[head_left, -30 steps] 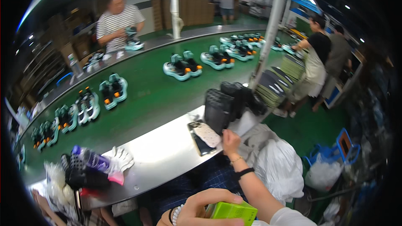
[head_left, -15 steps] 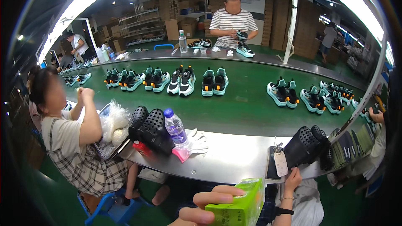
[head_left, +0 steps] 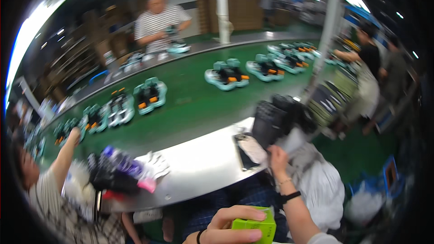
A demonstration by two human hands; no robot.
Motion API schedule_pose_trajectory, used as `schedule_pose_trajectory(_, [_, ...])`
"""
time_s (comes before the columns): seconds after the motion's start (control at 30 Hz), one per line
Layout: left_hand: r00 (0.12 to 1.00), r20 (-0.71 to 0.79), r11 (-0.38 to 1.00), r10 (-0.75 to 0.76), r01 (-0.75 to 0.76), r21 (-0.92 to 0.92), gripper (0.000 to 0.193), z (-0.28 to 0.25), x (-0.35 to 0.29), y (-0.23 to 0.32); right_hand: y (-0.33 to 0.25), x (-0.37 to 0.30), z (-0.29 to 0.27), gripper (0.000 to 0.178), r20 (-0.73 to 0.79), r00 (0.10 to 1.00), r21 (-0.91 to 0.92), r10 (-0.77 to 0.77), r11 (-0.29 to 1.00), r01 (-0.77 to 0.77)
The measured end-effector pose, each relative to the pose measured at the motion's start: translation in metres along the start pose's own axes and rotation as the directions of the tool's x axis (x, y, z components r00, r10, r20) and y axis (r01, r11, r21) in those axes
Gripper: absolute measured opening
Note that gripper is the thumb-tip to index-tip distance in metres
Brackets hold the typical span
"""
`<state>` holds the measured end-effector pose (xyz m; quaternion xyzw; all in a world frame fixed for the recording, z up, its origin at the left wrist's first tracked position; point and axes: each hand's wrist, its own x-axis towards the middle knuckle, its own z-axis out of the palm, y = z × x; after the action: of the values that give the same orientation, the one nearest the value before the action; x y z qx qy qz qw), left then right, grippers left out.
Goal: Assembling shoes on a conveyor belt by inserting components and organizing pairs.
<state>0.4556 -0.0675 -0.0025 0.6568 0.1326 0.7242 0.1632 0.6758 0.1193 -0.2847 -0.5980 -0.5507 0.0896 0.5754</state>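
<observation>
My left hand is closed round a small bright green carton at the lower edge, its fingers across the top and side. My right hand is at the table's front edge, fingers curled together; motion blur hides whether anything is between them. Just left of its fingertips lies a pale, rounded flat case on a dark flat item. Black perforated clogs stand right behind. Below and right of my right hand hangs a large white plastic bag.
The metal table carries a purple-labelled bottle, white gloves and more black clogs. Beyond, pairs of teal-and-black sneakers stand on the green conveyor. A seated co-worker reaches over it at left; a person in stripes handles shoes opposite.
My view has swung to the right and blurred, so the table and shoes sit further left. The green carton is lower and turned in my left hand. The left co-worker's arm now reaches toward the conveyor.
</observation>
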Motion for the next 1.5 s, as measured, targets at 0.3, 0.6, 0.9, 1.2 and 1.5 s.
schedule_pose_trajectory(0.3, [0.980,0.011,0.780,-0.198,0.164,-0.604,0.026,0.096,-0.026,-0.008,-0.148,0.002,-0.187,0.057,0.586,0.808,0.596,0.065,0.640,-0.485])
schedule_pose_trajectory(0.6, [0.936,0.337,0.614,-0.104,0.327,-0.718,0.026,0.141,-0.035,-0.015,-0.187,-0.016,-0.278,0.080,0.179,0.833,0.674,-0.523,0.682,0.283])
schedule_pose_trajectory(0.9, [0.949,0.245,0.543,-0.198,0.314,-0.779,0.026,0.200,-0.081,-0.022,-0.159,-0.048,-0.309,0.063,0.052,0.892,0.466,-0.449,0.801,0.376])
schedule_pose_trajectory(1.2, [0.792,0.334,0.856,-0.511,0.503,0.116,0.048,0.145,-0.090,-0.113,-0.125,-0.076,-0.346,0.029,-0.058,0.937,0.427,-0.345,0.840,0.336])
schedule_pose_trajectory(1.5, [0.651,0.183,0.532,-0.737,0.390,0.752,0.029,0.004,-0.108,-0.238,-0.119,-0.077,-0.344,0.024,-0.018,0.943,0.566,-0.334,0.773,0.285])
